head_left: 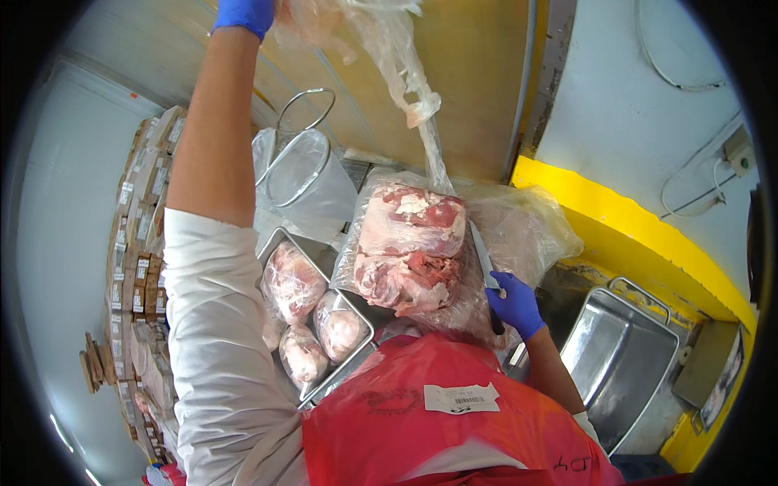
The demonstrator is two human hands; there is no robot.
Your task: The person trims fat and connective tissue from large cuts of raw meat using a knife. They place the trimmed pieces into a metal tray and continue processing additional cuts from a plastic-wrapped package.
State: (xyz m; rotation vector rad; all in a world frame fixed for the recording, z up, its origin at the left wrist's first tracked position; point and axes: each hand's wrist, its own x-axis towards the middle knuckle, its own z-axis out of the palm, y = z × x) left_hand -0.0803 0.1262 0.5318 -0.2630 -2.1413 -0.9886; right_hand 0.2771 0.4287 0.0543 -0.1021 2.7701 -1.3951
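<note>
At the top edge, my blue-gloved left hand (243, 14) is partly cut off and holds up torn clear plastic wrap (420, 104), which dangles down to the meat. Two large slabs of raw red meat (409, 271) with white fat lie on plastic sheeting at the middle. Just right of them, my blue-gloved right hand (515, 305) grips a knife (481, 249), its blade pointing away from me. A steel tray (366, 328) to the left holds several bagged meat pieces (293, 277).
Behind the tray stand clear plastic containers (301, 182) and metal rings. An empty steel bin (620, 364) sits at right inside a yellow-edged area (640, 231). Stacked cardboard boxes (139, 271) line the left side, and a panel (454, 57) rises behind the meat.
</note>
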